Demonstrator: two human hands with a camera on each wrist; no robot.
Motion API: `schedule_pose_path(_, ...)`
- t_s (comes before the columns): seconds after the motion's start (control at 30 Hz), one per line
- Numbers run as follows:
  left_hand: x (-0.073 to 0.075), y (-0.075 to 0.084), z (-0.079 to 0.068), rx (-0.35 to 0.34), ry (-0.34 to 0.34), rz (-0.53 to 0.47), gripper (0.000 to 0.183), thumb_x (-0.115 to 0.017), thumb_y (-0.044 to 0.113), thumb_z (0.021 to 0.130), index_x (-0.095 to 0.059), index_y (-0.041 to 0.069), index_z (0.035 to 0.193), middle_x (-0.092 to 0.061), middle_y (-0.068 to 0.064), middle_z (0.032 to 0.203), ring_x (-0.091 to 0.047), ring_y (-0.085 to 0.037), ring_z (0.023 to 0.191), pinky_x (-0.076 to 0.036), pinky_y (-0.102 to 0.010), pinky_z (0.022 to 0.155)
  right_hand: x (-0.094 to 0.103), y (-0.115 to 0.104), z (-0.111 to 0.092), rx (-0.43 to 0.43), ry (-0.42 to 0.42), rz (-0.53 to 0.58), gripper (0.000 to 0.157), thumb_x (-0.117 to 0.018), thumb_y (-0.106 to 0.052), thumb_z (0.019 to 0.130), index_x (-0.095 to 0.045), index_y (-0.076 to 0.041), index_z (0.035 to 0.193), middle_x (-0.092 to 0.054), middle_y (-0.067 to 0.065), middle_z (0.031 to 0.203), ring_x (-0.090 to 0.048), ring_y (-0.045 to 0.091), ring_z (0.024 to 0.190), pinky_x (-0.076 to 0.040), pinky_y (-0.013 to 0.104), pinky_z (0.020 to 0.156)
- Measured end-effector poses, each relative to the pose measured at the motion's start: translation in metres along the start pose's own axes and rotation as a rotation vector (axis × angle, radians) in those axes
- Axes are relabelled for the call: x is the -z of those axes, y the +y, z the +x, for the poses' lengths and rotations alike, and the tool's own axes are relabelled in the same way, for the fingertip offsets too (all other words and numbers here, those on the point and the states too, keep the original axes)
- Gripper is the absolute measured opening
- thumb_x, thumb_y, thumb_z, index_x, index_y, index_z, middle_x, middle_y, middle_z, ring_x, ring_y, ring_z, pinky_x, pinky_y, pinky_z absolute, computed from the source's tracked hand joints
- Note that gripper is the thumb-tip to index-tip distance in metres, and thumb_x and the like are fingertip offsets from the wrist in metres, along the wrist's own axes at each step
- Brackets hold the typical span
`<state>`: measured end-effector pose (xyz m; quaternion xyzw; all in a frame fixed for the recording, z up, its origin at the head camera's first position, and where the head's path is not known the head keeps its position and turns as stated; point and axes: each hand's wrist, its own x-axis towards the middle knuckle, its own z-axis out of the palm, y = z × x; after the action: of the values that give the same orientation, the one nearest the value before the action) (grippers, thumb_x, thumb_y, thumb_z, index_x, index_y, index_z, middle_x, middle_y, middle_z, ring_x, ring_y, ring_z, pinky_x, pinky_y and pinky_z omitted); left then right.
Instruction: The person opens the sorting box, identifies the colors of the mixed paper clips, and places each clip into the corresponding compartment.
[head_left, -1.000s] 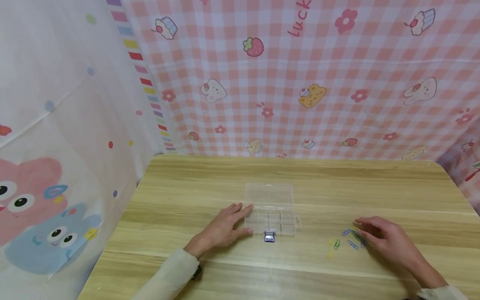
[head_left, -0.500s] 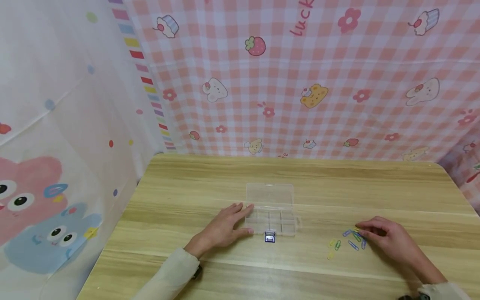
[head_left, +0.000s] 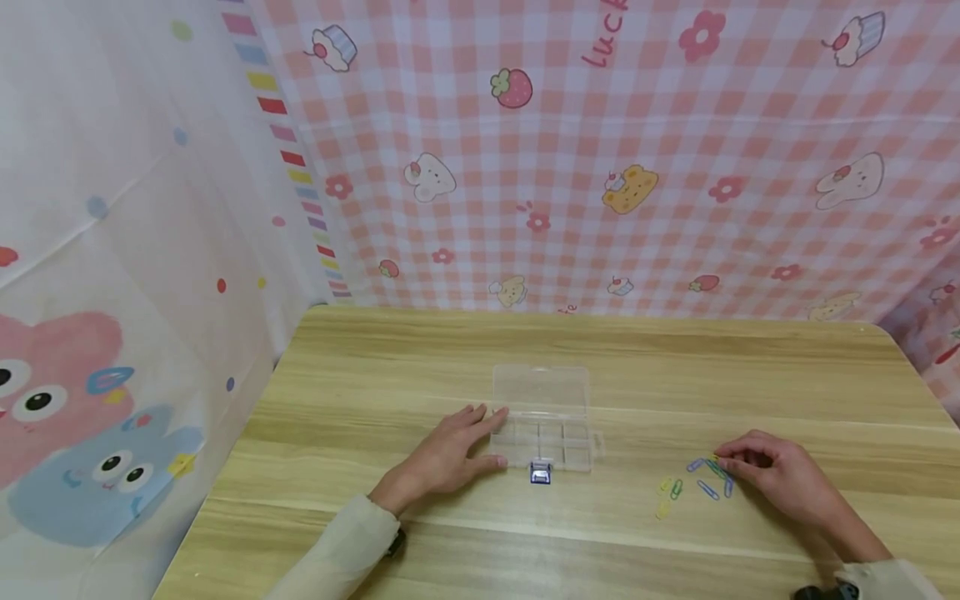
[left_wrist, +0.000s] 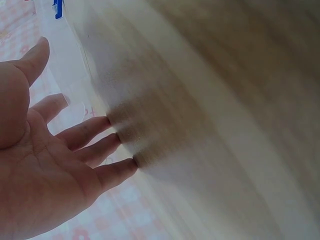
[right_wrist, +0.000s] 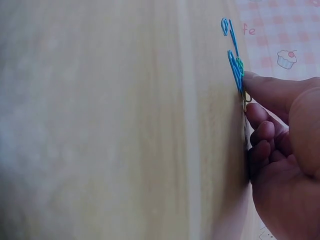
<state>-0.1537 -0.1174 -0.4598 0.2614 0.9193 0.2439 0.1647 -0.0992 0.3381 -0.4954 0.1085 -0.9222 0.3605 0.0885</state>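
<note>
Right hand (head_left: 783, 477) now drawn tighter; yellow paper clip (right_wrist: 246, 101) seemingly pinched near blue clip (head_left: 708, 490), right of box (head_left: 542, 417); grip apparently gained. Box touched by left hand (head_left: 450, 448), fingers spread.

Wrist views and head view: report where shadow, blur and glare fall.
Left wrist view: tabletop grain smeared, dark shadows by the left hand's fingertips; right wrist view: wood at left soft, blue paper clips better defined, shadow alongside the right hand; head view: pale sheen on the tabletop's near part, clear box low in contrast.
</note>
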Motion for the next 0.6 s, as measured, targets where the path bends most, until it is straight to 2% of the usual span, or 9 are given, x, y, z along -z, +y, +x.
schedule_pose_path(0.17, 0.0009, 0.0014, -0.0006, 0.006, 0.000, -0.001, 0.067, -0.057, 0.048, 0.098, -0.033, 0.023, 0.156, -0.029, -0.018, 0.160, -0.023, -0.039, 0.148, -0.018, -0.056, 0.121, -0.0006, -0.0009, 0.0006, -0.034, -0.009, -0.013, 0.018, -0.079, 0.001, 0.080, -0.074, -0.015, 0.087, -0.060, -0.012, 0.075, -0.044, 0.001, 0.064, -0.036, 0.020, 0.052)
schedule_pose_path(0.6, 0.0004, 0.0001, -0.0001, 0.003, -0.003, 0.003, 0.067, -0.057, 0.048, 0.098, -0.033, 0.023, 0.156, -0.028, -0.017, 0.160, -0.023, -0.038, 0.149, -0.018, -0.055, 0.121, 0.0009, -0.0040, 0.0007, -0.083, -0.026, 0.015, 0.013, -0.076, -0.003, 0.085, -0.074, -0.014, 0.090, -0.063, -0.010, 0.077, -0.045, 0.002, 0.064, -0.037, 0.021, 0.052)
